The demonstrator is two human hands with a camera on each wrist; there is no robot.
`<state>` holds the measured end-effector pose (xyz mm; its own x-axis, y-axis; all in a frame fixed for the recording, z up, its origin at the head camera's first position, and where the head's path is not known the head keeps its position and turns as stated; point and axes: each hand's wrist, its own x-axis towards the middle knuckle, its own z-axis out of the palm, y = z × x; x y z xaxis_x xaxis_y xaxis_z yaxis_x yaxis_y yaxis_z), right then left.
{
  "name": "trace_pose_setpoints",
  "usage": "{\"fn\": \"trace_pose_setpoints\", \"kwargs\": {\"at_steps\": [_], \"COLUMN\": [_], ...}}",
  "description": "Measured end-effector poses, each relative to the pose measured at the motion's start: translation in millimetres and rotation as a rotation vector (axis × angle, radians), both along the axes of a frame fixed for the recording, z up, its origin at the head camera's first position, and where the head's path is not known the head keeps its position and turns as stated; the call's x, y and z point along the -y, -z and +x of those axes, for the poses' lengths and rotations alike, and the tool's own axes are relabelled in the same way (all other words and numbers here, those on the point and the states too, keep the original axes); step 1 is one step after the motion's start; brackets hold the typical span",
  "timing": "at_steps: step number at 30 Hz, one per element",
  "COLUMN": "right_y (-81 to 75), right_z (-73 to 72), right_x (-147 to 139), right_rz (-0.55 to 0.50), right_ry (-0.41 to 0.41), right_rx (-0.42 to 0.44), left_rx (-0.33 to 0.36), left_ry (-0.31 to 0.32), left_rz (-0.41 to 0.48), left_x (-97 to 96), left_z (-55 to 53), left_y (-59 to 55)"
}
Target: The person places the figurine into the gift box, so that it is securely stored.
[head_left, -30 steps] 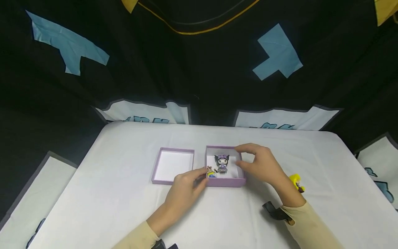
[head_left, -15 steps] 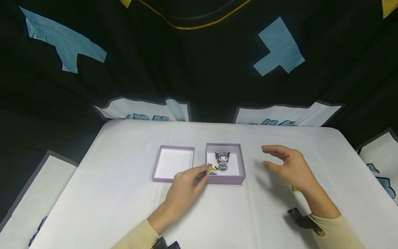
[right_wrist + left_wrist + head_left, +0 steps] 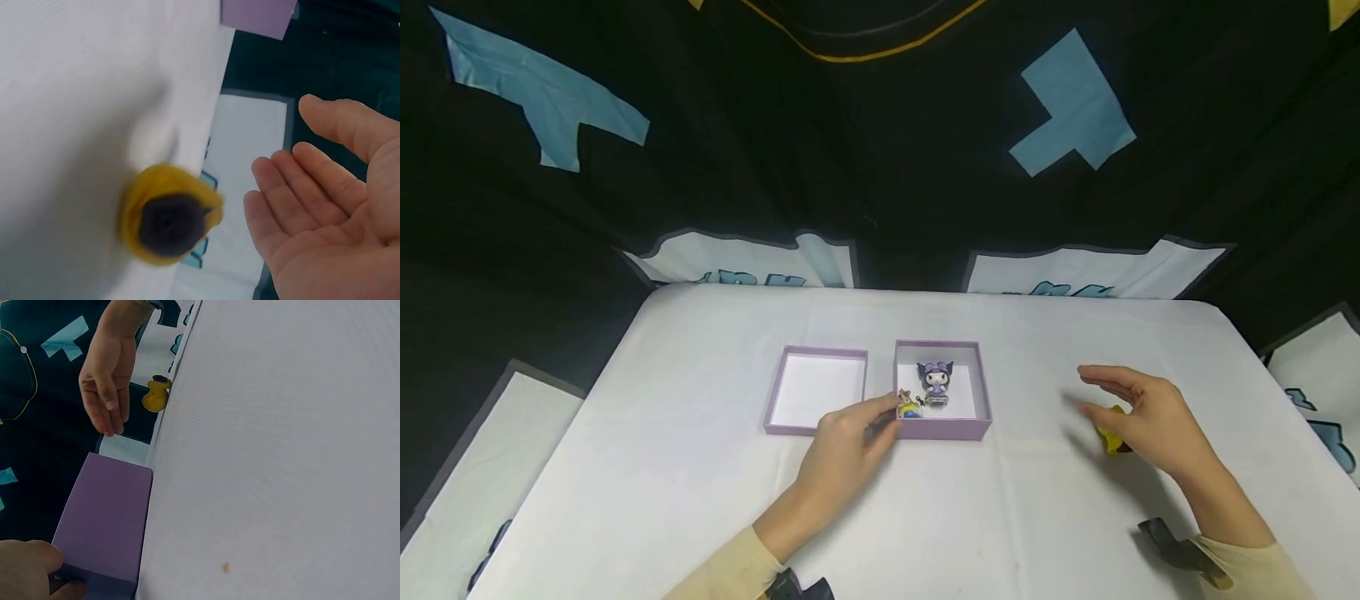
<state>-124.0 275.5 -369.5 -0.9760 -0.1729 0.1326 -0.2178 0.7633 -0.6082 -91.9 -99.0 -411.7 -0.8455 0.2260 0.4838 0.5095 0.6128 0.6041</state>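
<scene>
Your left hand point(image 3: 838, 450) pinches the near-left corner of the square purple, white-lined box point(image 3: 947, 430). Inside, the black-and-purple eared figurine point(image 3: 936, 382) and the smaller yellow-and-blue figurine point(image 3: 907, 406) sit by those fingertips. Your right hand point(image 3: 1157, 421), fingers loosely extended, hovers near the yellow, dark-topped toy point(image 3: 172, 215) on the white cloth-covered worktop point(image 3: 625, 475).

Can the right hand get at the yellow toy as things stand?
Likely yes: the right hand is empty, close to the yellow toy, and the right wrist view shows nothing between them.
</scene>
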Motion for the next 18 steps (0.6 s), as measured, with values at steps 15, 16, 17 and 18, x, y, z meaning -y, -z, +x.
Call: {"fn": "trace_pose_setpoints", "kwargs": {"at_steps": [15, 16, 17, 18], "right_y": [8.8, 9.7, 10.4, 11.4], "right_z": [13.0, 13.3, 13.6, 13.8], "right_x": [-32.9, -35.2, -37.4, -39.4], "right_rz": [0.142, 0.147, 0.151, 0.161], "right_ry": [-0.064, -0.067, -0.069, -0.071], "right_rx": [0.074, 0.087, 0.103, 0.115], "left_rx": [0.003, 0.005, 0.007, 0.009], "left_ry": [-0.019, -0.019, -0.019, -0.018], "left_rz": [-0.014, -0.012, -0.01, -0.009], "left_x": [-1.1, -1.3, -1.5, -1.7], "left_z": [0.5, 0.3, 0.0, -0.2], "left_y": [-1.4, -1.3, -1.1, -0.8]}}
